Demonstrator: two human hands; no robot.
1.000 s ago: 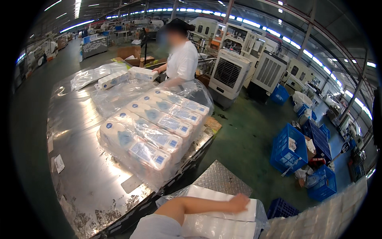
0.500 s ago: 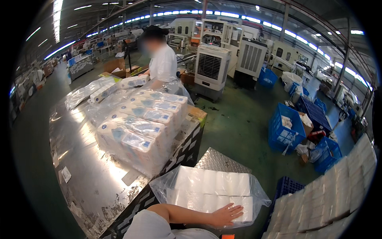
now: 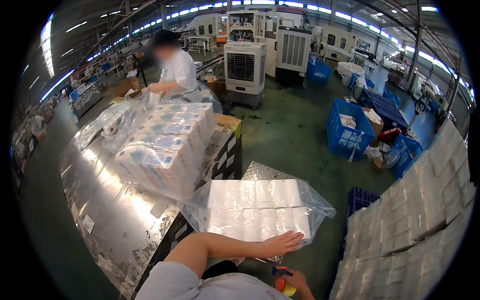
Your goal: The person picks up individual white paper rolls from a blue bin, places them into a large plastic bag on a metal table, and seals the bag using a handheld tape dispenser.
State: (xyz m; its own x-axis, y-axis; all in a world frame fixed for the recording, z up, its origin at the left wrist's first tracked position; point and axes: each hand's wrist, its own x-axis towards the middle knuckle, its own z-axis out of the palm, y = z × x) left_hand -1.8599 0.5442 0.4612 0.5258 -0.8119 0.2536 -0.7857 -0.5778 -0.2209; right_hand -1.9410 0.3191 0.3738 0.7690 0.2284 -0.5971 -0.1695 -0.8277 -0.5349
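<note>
My left hand (image 3: 284, 243) lies flat, fingers stretched, on the near right corner of a clear plastic bag of white paper packs (image 3: 256, 217). The packs sit in two rows, and loose film spreads past them on both sides. Low in the picture, my right hand (image 3: 298, 283) is closed around what looks like a tape dispenser (image 3: 281, 284) with blue, orange and yellow parts. Part of that tool is hidden by my hand and shirt. Under the bag's far edge shows a patterned metal plate (image 3: 262, 171).
At left, a metal table (image 3: 117, 200) bears a large bag of printed tissue packs (image 3: 160, 150). A person (image 3: 177, 70) works behind it. Stacked wrapped packs (image 3: 410, 215) rise at right by a dark blue pallet (image 3: 361, 199). Farther off stand blue crates (image 3: 345, 132) and an air cooler (image 3: 244, 70).
My right hand has come into view with the dispenser. My left hand stays on the bag. The whole scene sits higher and farther left in the picture. The other person's arms have risen.
</note>
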